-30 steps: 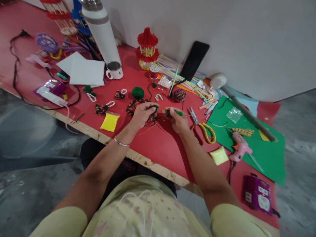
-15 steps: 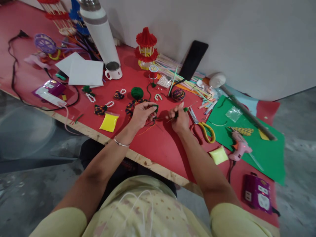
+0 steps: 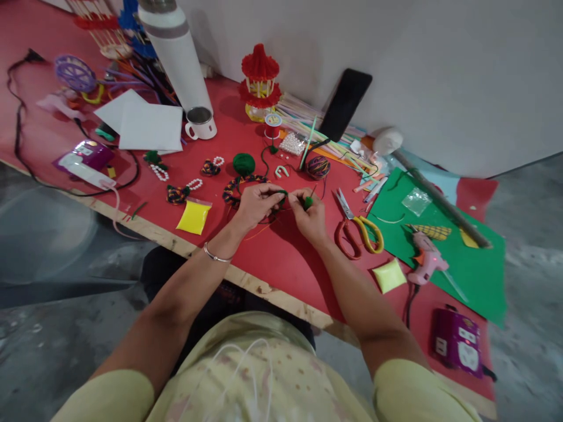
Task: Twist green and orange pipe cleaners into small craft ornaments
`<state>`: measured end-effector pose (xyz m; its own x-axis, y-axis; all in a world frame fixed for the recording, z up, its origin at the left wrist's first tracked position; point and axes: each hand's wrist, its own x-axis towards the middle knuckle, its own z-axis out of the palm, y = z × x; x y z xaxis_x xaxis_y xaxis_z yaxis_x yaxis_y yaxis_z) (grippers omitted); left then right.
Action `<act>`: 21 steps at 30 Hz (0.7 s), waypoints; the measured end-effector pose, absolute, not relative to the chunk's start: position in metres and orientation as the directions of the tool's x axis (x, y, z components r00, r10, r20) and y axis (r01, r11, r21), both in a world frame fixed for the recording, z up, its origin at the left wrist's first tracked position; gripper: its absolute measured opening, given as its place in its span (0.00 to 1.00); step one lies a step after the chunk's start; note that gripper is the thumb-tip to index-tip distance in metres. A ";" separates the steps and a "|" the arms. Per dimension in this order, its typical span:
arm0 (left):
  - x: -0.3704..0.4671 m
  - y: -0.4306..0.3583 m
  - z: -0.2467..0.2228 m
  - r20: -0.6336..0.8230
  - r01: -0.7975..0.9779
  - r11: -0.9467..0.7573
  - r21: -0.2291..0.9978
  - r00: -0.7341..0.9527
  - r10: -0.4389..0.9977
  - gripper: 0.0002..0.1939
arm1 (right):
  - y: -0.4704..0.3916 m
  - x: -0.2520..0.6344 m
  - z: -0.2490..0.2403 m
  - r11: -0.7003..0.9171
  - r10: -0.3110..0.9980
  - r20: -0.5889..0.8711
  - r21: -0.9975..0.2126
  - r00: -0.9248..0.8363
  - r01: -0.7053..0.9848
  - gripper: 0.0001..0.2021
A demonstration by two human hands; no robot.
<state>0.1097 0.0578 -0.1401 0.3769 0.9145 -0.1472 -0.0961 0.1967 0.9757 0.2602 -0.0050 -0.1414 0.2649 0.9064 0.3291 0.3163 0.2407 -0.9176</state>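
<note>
Dark green yarn point(image 3: 281, 193) is pinched in the fingertips of my left hand point(image 3: 255, 205). My right hand point(image 3: 309, 214) meets it from the right, its fingertips closed at the same yarn, with a small green bundle point(image 3: 308, 203) held against the fingers. A thin stick-like tip shows above that bundle. Beside my left hand lies a multicoloured braided ring point(image 3: 230, 191), partly covered by the hand. Behind it sits a green yarn ball point(image 3: 243, 164); a multicoloured yarn ball point(image 3: 318, 167) rests behind my right hand. Loose strands lie under both hands.
Scissors point(image 3: 347, 212) with yellow and red handles lie right of my right hand. A pink glue gun point(image 3: 427, 258) is farther right. At the back stand a white mug point(image 3: 201, 124), a flask point(image 3: 178, 64), a red spool point(image 3: 272, 127) and a phone point(image 3: 345, 105).
My right hand has moved left and up, bringing its fingertips to the yarn at my left hand. The scissors' red handle is now uncovered. My left hand has barely moved.
</note>
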 end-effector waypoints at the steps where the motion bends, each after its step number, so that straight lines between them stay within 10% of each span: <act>1: 0.110 0.058 -0.140 -0.154 -0.100 0.203 0.974 0.364 0.918 0.10 | -0.006 0.260 -0.141 0.216 0.929 0.272 -0.949 0.249 0.229 0.13; 5: 0.111 0.058 -0.138 -0.156 -0.121 0.209 0.970 0.344 0.926 0.09 | -0.005 0.257 -0.139 0.134 0.946 0.134 -0.991 0.295 0.020 0.13; 21: 0.110 0.059 -0.140 -0.188 -0.208 0.306 0.929 0.447 0.875 0.13 | -0.001 0.260 -0.144 0.108 0.952 0.131 -0.990 0.276 0.095 0.15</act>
